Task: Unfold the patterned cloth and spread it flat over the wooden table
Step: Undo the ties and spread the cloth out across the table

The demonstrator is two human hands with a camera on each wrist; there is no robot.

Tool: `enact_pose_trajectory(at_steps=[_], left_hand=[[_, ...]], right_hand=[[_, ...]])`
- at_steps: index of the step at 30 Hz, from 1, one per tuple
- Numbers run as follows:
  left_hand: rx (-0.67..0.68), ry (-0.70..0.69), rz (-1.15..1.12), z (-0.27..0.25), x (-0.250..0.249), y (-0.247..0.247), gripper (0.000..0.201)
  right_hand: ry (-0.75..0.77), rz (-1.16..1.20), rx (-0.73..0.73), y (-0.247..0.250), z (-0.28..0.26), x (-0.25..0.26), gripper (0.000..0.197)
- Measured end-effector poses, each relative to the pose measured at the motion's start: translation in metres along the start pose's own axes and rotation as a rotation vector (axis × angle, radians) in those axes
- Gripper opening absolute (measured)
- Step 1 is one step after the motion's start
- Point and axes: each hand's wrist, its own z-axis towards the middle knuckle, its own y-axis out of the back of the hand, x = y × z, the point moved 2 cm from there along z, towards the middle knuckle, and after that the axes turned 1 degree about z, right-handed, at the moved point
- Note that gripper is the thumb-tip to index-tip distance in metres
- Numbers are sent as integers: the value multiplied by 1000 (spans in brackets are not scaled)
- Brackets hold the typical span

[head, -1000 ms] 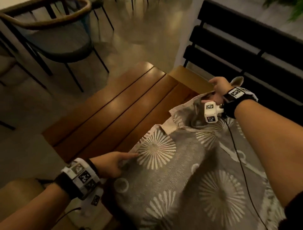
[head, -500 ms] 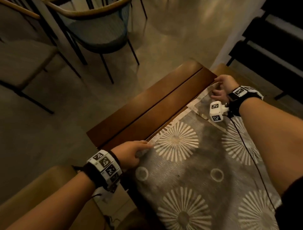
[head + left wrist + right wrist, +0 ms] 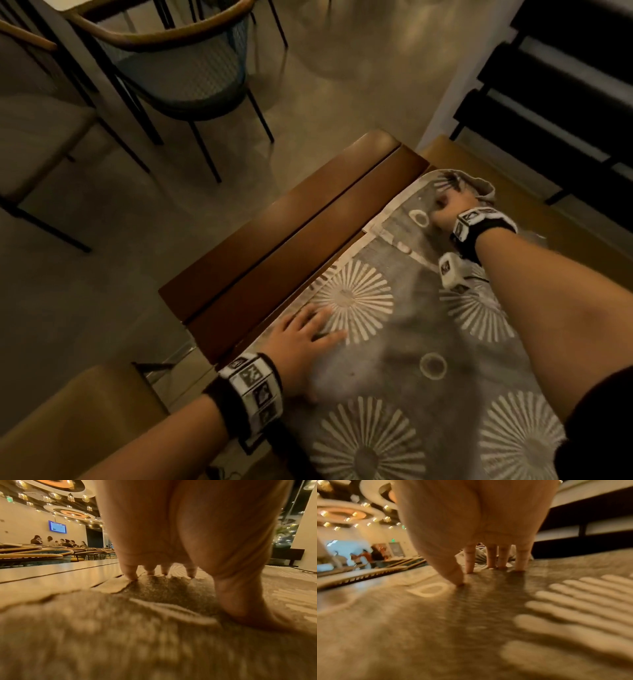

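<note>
Dim dining hall; wooden table bare at 10 o'clock. Our left hand and right hand press splayed fingers on the patterned cloth, gripping nothing. Risk: the bunched fold at 1 o'clock stays creased, or sliding drags cloth off the edge.

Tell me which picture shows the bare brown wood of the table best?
The head view: two dark brown wooden table planks lie uncovered left of the grey starburst-patterned cloth. The left wrist view shows only a pale low strip of plank beyond the fingers. The right wrist view shows mostly cloth.
</note>
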Motion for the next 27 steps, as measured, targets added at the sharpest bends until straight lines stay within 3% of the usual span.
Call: enact_pose_trajectory(at_steps=[4, 6, 10, 12, 13, 18, 23, 27], left_hand=[[62, 28, 19, -8, 7, -2, 119], [78, 43, 53, 0, 0, 11, 111], [-245, -31, 95, 56, -27, 74, 80], [-382, -74, 79, 96, -41, 105, 90], [-389, -74, 78, 115, -46, 117, 98], [-142, 43, 144, 173, -46, 127, 124], [-134, 23, 85, 178, -44, 124, 123], [-103, 12, 56, 178, -42, 126, 123]], right_hand=[[35, 20, 6, -2, 9, -22, 75], [40, 10, 17, -4, 14, -24, 88], [52, 4, 40, -5, 22, -24, 91], [69, -15, 31, -7, 21, -26, 89], [90, -37, 15, -8, 21, -27, 87], [294, -61, 8, -2, 24, -34, 73], [-29, 96, 109, 12, 65, -71, 64], [-25, 145, 48, 21, 86, -71, 61]])
